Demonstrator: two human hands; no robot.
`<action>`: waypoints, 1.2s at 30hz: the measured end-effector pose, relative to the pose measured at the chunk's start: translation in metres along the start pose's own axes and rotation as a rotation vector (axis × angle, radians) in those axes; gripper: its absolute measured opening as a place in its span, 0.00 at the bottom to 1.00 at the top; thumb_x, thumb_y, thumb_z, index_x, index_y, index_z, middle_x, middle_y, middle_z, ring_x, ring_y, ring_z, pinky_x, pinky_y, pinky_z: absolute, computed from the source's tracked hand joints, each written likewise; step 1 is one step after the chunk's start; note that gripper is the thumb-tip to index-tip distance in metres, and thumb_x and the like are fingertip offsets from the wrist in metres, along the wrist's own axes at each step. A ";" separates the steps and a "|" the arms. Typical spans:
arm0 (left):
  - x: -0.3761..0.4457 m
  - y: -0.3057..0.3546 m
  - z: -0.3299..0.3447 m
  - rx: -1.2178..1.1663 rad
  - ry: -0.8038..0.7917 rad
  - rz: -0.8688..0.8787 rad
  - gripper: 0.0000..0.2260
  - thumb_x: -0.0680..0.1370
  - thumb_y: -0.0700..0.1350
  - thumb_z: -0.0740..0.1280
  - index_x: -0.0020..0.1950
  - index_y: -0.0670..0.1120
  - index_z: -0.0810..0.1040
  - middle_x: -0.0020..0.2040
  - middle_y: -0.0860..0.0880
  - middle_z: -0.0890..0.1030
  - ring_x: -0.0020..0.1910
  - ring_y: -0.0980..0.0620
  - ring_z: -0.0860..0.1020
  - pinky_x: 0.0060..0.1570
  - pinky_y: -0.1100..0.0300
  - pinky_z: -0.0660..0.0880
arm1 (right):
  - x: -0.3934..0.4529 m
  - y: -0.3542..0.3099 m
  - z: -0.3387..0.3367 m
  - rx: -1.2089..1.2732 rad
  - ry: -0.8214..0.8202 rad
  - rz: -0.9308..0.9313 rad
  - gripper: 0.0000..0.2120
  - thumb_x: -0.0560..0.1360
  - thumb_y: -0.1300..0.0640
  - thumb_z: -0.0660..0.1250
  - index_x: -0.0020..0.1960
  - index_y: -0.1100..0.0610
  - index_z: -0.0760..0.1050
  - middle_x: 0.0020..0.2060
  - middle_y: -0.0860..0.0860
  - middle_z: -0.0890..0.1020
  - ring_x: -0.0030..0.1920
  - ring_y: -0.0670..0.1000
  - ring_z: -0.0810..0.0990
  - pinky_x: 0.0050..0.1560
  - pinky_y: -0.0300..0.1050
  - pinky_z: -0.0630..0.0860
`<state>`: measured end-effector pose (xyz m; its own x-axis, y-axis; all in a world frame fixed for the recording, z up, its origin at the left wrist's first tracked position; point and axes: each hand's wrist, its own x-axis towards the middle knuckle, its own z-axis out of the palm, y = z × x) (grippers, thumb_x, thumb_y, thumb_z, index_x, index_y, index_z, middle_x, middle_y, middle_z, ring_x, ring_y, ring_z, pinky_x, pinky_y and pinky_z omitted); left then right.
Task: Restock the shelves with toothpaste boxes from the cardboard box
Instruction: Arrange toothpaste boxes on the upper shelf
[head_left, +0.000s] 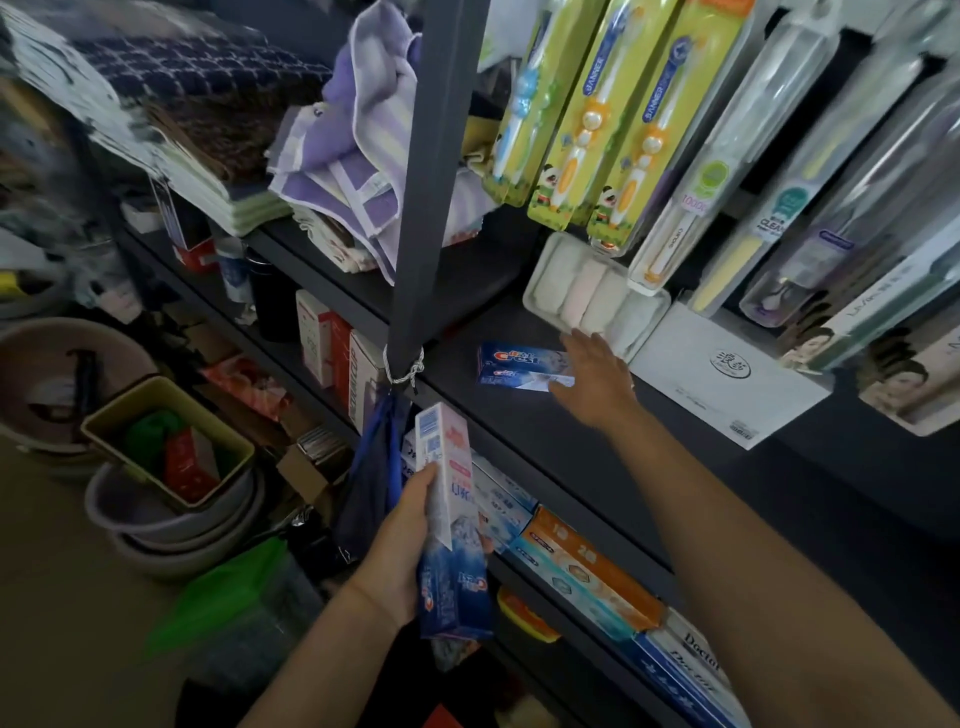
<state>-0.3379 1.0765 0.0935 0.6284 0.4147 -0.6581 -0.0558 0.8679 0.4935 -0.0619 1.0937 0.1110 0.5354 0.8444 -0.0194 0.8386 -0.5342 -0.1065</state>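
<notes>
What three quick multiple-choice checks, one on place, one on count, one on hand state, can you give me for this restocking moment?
1. Where do the Crest boxes already on the shelf lie?
A. In the basin on the floor
B. On the dark shelf, left of the white carton
C. On top of the towels

2. How many panda toothbrush packs hang above that shelf?
A. One
B. Three
C. Six

3. What is the left hand doing?
A. Gripping a toothpaste box
B. Hanging idle with nothing in it
C. Pressing flat on the floor

Answers:
1 B, the stacked blue boxes sit on the shelf, with the right hand at their right end.
2 B, three green-yellow packs show side by side.
3 A, its fingers curl round the upright box.
</notes>
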 end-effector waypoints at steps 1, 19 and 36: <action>0.002 0.000 0.001 -0.001 -0.003 -0.008 0.27 0.82 0.60 0.56 0.70 0.42 0.71 0.39 0.42 0.84 0.32 0.45 0.82 0.27 0.58 0.78 | 0.004 -0.002 -0.001 -0.062 -0.060 -0.013 0.35 0.76 0.49 0.68 0.78 0.52 0.57 0.77 0.52 0.61 0.77 0.55 0.57 0.74 0.58 0.57; 0.006 0.008 0.000 0.043 0.010 0.007 0.26 0.81 0.61 0.57 0.67 0.42 0.74 0.39 0.43 0.82 0.33 0.46 0.82 0.32 0.56 0.77 | -0.010 -0.025 0.021 -0.222 0.175 -0.088 0.24 0.78 0.43 0.65 0.65 0.57 0.66 0.61 0.57 0.73 0.60 0.59 0.74 0.59 0.54 0.67; 0.023 0.007 -0.008 -0.067 -0.048 0.041 0.19 0.81 0.57 0.57 0.60 0.43 0.76 0.43 0.39 0.81 0.36 0.41 0.80 0.33 0.52 0.80 | -0.027 -0.057 0.048 -0.321 0.046 0.068 0.28 0.83 0.45 0.48 0.80 0.54 0.52 0.79 0.60 0.46 0.77 0.66 0.47 0.73 0.60 0.58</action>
<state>-0.3297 1.0948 0.0773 0.6608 0.4381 -0.6094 -0.1333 0.8676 0.4791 -0.1290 1.1035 0.0701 0.5894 0.8073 0.0298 0.7854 -0.5813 0.2128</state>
